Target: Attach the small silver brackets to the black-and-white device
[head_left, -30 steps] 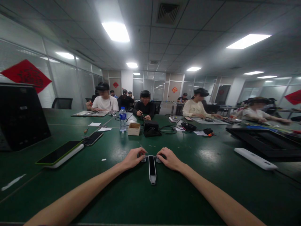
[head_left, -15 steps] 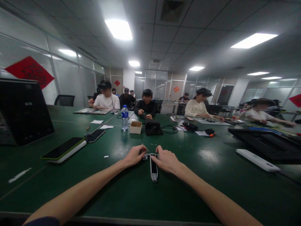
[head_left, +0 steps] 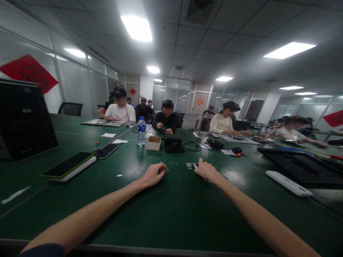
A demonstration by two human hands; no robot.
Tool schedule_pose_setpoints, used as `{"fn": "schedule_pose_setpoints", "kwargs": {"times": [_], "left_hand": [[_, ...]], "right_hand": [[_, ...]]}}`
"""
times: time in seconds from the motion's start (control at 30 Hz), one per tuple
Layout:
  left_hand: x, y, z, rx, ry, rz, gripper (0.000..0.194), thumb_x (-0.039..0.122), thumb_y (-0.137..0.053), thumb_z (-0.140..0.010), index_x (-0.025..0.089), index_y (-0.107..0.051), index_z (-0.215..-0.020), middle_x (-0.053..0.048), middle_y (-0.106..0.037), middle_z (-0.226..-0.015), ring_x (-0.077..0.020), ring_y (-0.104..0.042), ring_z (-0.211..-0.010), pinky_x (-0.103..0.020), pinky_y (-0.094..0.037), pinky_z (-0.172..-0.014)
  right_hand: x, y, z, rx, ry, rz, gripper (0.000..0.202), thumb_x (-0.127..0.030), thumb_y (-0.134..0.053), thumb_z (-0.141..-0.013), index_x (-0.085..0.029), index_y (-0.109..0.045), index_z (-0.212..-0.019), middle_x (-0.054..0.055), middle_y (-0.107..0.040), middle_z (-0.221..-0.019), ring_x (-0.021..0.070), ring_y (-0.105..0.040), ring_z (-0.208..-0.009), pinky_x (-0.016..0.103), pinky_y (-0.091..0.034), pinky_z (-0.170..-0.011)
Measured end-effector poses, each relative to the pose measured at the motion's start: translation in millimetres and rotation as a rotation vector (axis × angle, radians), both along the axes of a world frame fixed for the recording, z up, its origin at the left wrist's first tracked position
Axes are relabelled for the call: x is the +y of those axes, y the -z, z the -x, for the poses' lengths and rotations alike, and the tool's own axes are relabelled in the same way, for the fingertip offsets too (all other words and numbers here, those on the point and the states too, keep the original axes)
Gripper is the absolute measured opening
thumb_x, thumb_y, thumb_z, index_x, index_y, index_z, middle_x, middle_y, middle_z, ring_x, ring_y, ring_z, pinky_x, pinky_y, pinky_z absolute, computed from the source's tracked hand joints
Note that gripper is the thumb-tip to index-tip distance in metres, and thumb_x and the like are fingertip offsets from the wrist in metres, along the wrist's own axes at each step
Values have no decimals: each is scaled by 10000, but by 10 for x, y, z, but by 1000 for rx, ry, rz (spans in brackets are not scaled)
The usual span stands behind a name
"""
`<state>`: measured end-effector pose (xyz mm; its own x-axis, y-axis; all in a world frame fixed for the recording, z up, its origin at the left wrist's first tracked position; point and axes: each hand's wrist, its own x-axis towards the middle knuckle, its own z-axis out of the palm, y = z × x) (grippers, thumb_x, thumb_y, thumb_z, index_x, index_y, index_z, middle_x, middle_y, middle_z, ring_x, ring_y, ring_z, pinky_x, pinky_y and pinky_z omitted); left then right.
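**Near one o'clock, one slim device (head_left: 196, 165) under the right hand (head_left: 207, 172)**

Seen from the person's seat, with twelve straight ahead over the green table (head_left: 150, 221), two bare hands are out, well apart. The right hand is bent over the single device, thumb and fingers closed about it and hiding most of its length. One clear fitting (head_left: 189, 166) juts out beyond the fingers, toward the left hand (head_left: 155, 174). That hand, just left of twelve, rests with its fingers half curled and its thumb close to them; whether it pinches anything cannot be told.

Two phones lie toward ten: a green-rimmed phone (head_left: 71, 164) on a white slab (head_left: 77, 170), and a dark phone (head_left: 107, 151) just beyond. Two white papers (head_left: 108, 135) sit near eleven. Around twelve stand one water bottle (head_left: 141, 132), one small box (head_left: 153, 144) and one black case (head_left: 173, 143), the last two side by side. Toward two are one white bar (head_left: 288, 184) and one black frame (head_left: 297, 166). Four co-workers (head_left: 120, 111) sit along the far side, between eleven and two; others farther back are too small to count.
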<state>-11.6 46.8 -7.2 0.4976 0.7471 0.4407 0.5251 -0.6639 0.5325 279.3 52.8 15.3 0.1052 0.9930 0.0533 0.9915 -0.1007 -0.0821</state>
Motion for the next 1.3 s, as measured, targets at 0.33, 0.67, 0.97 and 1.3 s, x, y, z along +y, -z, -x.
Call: {"fn": "schedule_pose_setpoints", "kwargs": {"times": [0.33,0.67,0.97,1.3], "left_hand": [[11,7,-14,79,49,48,207,161,-522,-830,155,-614,-1015,-40,-672,-908,-156,-621,-792,-251,-473,-728],[4,3,-19,130,106,106,195,176,-531,-843,156,-614,-1019,-34,-661,-927,-136,-609,-788,-227,-473,-712],[-4,2,-6,147,110,129,200,199,-534,-861,170,-608,-1044,-25,-655,-942,-132,-610,-804,-222,-471,-713],[-16,-4,-12,179,120,108,204,191,-527,-862,169,-603,-1050,-32,-651,-954,-135,-609,-834,-224,-471,-734]], "right_hand": [[854,169,-1296,-73,257,-24,438,-176,-422,-854,-115,-382,-1286,236,-408,-1267,344,-472,-1153,422,-406,-856],[1341,435,-1435,-128,194,-34,421,-143,-430,-860,-254,-455,-1265,159,-387,-1238,347,-461,-1119,436,-420,-831],[1419,492,-1365,-160,151,-62,464,-128,-345,-886,-301,-412,-1311,119,-409,-1223,304,-477,-1092,418,-433,-823],[1446,543,-1401,-139,255,-70,464,-216,-425,-887,-328,-384,-1335,135,-393,-1254,336,-469,-1115,450,-440,-795]]}}
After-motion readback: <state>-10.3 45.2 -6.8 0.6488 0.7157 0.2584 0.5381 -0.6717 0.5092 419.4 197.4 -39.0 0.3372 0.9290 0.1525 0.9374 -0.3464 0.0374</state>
